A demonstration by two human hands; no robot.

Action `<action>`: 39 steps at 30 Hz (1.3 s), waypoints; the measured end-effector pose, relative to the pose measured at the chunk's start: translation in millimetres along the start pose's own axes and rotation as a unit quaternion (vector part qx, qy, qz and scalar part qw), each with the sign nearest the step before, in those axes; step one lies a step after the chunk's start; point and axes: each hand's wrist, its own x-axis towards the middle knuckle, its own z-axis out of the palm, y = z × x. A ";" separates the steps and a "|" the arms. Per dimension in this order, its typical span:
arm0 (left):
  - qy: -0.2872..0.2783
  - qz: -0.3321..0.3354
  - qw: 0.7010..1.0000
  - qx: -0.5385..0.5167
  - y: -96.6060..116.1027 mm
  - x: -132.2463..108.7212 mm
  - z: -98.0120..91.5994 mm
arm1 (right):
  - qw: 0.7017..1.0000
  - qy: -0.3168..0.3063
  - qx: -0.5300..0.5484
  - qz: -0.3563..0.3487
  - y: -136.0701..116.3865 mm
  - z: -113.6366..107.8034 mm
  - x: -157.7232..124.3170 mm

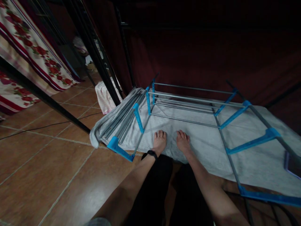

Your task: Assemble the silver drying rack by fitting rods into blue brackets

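The person's dark-clad legs were nearest, with both bare forearms reaching out over them. The left hand, a black band at its wrist, lay palm down on the grey cloth, fingers together and nothing in it. The right hand rested just beside it, fingers a little bent, likewise holding nothing.

The rack stood over the cloth, its two blue-bracketed sides left and right of the hands. Crossbars joined the sides only beyond the fingertips; the near ends had none between them. That gap looked like the weak point: a knock from a forearm, or a tug on the cloth, might twist one side out of line.

Left of the rack's left side, grey rods lay bunched near the cloth's edge. If the cloth were dragged that way, they could slide onto the tiled floor. At far right a dark phone, or something like one, lay partly behind a tube, where a shifting rack might scrape it.

Farther off came a cable, a striped towel, a black post, a dark red drape and a flowered curtain.
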 end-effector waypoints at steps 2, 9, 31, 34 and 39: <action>-0.002 0.044 0.999 0.001 1.8 -3.6 -2.9 | 0.999 -0.037 0.001 0.017 -3.0 -1.2 -9.6; -0.036 0.163 0.986 -0.025 7.4 -14.8 -15.1 | 0.994 -0.085 -0.018 0.065 -15.6 4.5 -30.3; -0.007 0.075 0.949 -0.306 -27.3 -28.9 0.8 | 0.992 -0.093 -0.019 0.080 -18.5 4.0 -30.9; 0.001 0.046 0.935 -0.351 -28.0 -33.1 -3.6 | 0.993 -0.092 -0.017 0.078 -18.4 3.9 -31.0; -0.007 0.059 0.934 -0.353 -28.1 -47.7 -6.7 | 0.993 -0.086 -0.013 0.080 -17.4 5.1 -30.1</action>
